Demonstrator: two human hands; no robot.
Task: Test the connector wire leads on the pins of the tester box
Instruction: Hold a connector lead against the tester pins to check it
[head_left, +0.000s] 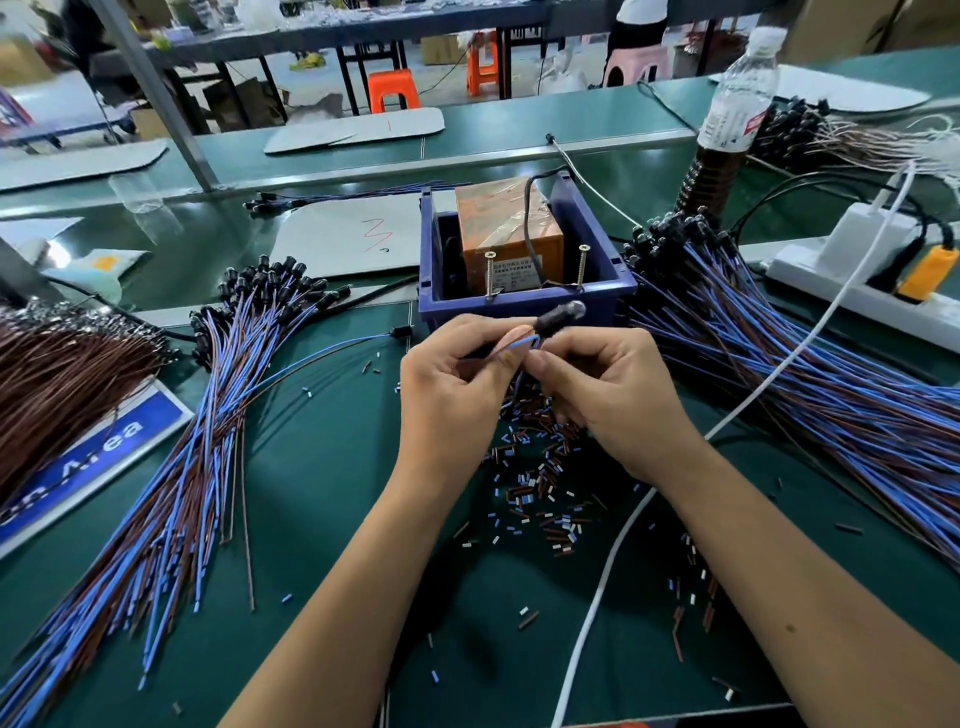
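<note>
Holding one connector lead (522, 343) just before tester box (524, 301) at desk centre: left hand (452, 384) pinches wires, right hand (608, 395) pinches near black connector. Leads not yet on screw pins (490, 275). Bundles both sides; sorted or untested, cannot tell.

The tester box (524, 291) sits at the middle of the table (322, 467). Both hands, the left hand (452, 384) and the right hand (618, 400), meet just near of it. Wire bundles lie left (171, 493) and right (810, 374). A bottle (737, 104) stands far right, a power strip (852, 280) right.
</note>
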